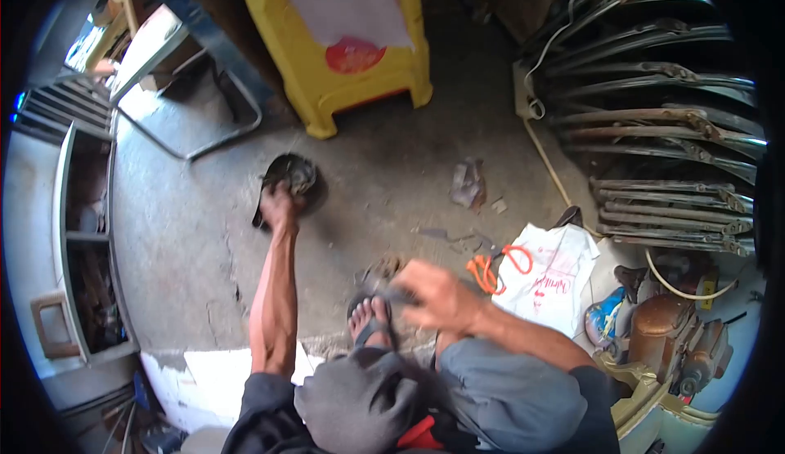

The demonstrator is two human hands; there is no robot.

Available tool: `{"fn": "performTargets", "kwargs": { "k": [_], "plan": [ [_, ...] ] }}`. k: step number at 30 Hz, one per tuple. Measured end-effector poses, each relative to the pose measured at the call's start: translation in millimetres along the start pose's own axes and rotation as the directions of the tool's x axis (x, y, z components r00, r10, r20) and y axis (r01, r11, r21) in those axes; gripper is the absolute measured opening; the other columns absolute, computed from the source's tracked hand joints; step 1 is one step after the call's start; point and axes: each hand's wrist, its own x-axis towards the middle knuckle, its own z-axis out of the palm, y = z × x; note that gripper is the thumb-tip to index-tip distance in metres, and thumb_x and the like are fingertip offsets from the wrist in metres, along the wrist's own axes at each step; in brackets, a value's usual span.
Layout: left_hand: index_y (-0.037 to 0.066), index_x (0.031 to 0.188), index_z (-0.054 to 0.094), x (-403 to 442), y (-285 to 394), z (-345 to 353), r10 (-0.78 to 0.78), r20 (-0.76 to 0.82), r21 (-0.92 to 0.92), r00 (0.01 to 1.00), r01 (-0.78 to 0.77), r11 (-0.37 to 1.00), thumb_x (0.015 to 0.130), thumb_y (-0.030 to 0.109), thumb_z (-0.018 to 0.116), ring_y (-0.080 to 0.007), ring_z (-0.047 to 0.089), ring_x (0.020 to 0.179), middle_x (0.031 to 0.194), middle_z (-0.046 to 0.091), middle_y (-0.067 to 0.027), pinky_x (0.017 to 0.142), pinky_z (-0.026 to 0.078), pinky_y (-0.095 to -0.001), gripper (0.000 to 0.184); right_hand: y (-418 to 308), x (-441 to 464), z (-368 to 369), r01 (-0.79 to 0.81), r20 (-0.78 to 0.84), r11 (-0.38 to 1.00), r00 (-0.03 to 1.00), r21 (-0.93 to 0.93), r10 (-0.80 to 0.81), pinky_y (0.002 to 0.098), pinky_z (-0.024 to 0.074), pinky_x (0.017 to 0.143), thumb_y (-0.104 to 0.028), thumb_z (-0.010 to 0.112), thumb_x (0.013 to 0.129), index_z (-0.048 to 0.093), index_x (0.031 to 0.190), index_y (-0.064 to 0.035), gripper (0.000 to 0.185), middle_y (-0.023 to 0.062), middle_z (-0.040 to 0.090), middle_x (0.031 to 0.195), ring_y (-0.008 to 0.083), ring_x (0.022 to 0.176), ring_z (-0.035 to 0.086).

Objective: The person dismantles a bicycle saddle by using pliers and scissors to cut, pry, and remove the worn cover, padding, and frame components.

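Observation:
My left hand (280, 203) reaches forward to the floor, its fingers closed on the near side of a dark, round, bowl-like object (301, 173). Something greyish shows inside that object, but its kind is unclear. Above my sandalled foot (372, 320), my right hand (437, 295) is curled and smeared by motion. A dark shape at its fingertips is too blurred to name. Just beyond the foot, a small brownish clump (383, 272) lies on the concrete.
Orange-handled scissors (491, 270) lie beside a white printed bag (548, 282). A crumpled clear plastic bag (468, 183) rests farther out. A yellow plastic stool (368, 78) stands ahead. Stacked metal frames (654, 135) line the right; a metal-legged chair (188, 156) stands left.

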Motion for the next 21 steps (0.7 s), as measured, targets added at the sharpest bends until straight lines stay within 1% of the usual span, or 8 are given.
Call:
{"fn": "performTargets", "kwargs": {
  "k": [4,6,8,9,12,15,17,21],
  "plan": [
    [0.004,0.15,0.039,-64.1,-9.9,48.0,0.275,0.175,0.149,0.945,-0.302,0.942,0.099,0.035,0.065,-0.0244,0.056,0.124,0.134,0.059,-0.0185,0.103,0.046,-0.0388,0.065,16.4,5.1,-13.8,-0.41,-0.189,0.862,0.86,0.298,0.474,0.0341,0.0522,0.075,-0.015,0.074,0.078,0.065,0.106,-0.0001,0.034,0.0149,0.066,0.09,0.0247,0.084,0.066],
    [0.006,0.156,0.029,-127.1,53.7,48.7,0.209,0.69,-0.039,0.693,-0.253,0.967,0.098,0.044,0.063,-0.0292,0.047,0.136,0.144,0.052,-0.0197,0.116,0.032,-0.0409,0.077,8.4,10.8,-40.2,-0.467,-0.138,0.788,0.82,0.401,0.556,0.0305,0.0519,0.075,-0.015,0.075,0.081,0.066,0.108,0.0002,0.033,0.0087,0.069,0.091,0.0146,0.084,0.065],
    [0.005,0.155,0.033,-163.8,79.9,53.0,0.228,0.889,-0.167,0.398,-0.183,0.969,0.099,0.044,0.061,-0.03,0.04,0.143,0.152,0.044,-0.021,0.117,0.031,-0.0405,0.074,4.8,11.2,-57.4,-0.464,-0.006,0.665,0.818,0.586,0.576,0.0256,0.0507,0.077,-0.015,0.076,0.083,0.067,0.111,0.0013,0.034,0.0042,0.07,0.095,0.0081,0.086,0.062],
    [0.005,0.153,0.038,-173.7,80.4,56.1,0.234,0.9,-0.152,0.369,-0.238,0.959,0.099,0.045,0.06,-0.0296,0.041,0.143,0.149,0.047,-0.0206,0.117,0.033,-0.0414,0.07,12.0,7.7,-57.6,-0.419,-0.058,0.675,0.824,0.607,0.563,0.0242,0.0514,0.079,-0.013,0.075,0.086,0.067,0.113,0.0008,0.032,0.0037,0.071,0.098,0.0082,0.086,0.064],
    [0.004,0.142,0.051,-185.0,86.5,68.7,0.436,0.746,0.089,0.504,-0.724,0.684,0.093,0.039,0.068,-0.0415,0.051,0.129,0.134,0.057,-0.0209,0.108,0.04,-0.0497,0.062,42.0,-4.2,-35.0,-0.257,-0.154,0.497,0.748,0.829,0.645,0.0259,0.0531,0.081,-0.011,0.072,0.088,0.067,0.116,-0.0012,0.03,0.0045,0.072,0.101,0.0105,0.088,0.067],
    [0.004,0.132,0.058,-191.2,53.4,83.8,0.603,0.59,0.363,0.536,-0.844,0.395,0.09,0.035,0.071,-0.0419,0.056,0.118,0.127,0.059,-0.0203,0.101,0.042,-0.0517,0.054,91.9,-22.2,5.5,-0.135,-0.132,0.273,0.624,0.952,0.77,0.0304,0.0536,0.087,-0.012,0.071,0.092,0.062,0.124,-0.0039,0.034,0.0056,0.07,0.111,0.0149,0.098,0.067],
    [0.004,0.13,0.058,-204.2,34.0,92.0,0.506,0.641,0.371,0.577,-0.81,0.454,0.09,0.034,0.071,-0.0412,0.057,0.114,0.126,0.059,-0.0206,0.096,0.044,-0.0504,0.052,125.1,-36.6,30.3,-0.048,-0.099,0.162,0.611,0.986,0.786,0.0361,0.0488,0.1,-0.016,0.069,0.096,0.052,0.136,-0.007,0.045,0.0075,0.063,0.127,0.0185,0.115,0.062],
    [0.004,0.128,0.06,-202.9,-13.1,98.6,0.339,0.679,0.376,0.651,-0.705,0.601,0.091,0.034,0.071,-0.0426,0.06,0.112,0.127,0.06,-0.0202,0.092,0.049,-0.0494,0.049,126.7,-51.2,42.3,-0.391,0.057,0.131,0.435,0.911,0.899,0.0418,0.0443,0.105,-0.021,0.067,0.097,0.05,0.137,-0.0019,0.047,0.0099,0.061,0.131,0.0224,0.122,0.058]
  ]
}}
